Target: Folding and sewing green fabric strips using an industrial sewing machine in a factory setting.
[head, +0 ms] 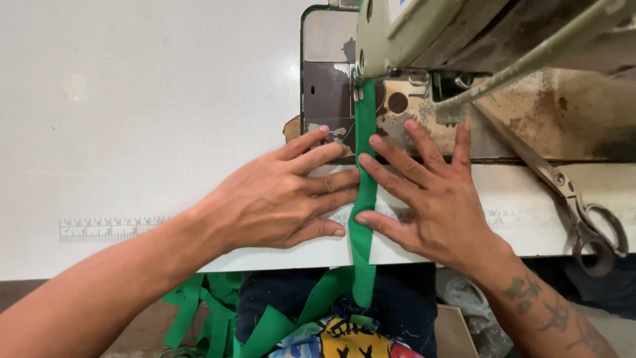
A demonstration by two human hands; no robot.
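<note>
A narrow green fabric strip (364,132) runs from under the sewing machine's presser foot (358,89) toward me and hangs over the table's front edge. My left hand (278,195) lies flat on the white table, its fingertips pressing the strip's left edge. On the other side, my right hand (430,189) is spread flat with its fingers against the strip's right edge. Both hands press the strip down rather than grip it.
The sewing machine head (424,30) overhangs the worn metal bed (530,113) at upper right. Scissors (570,199) lie on the table to the right. A printed ruler (106,230) marks the white table (132,99). More green strips (212,311) hang below the table edge.
</note>
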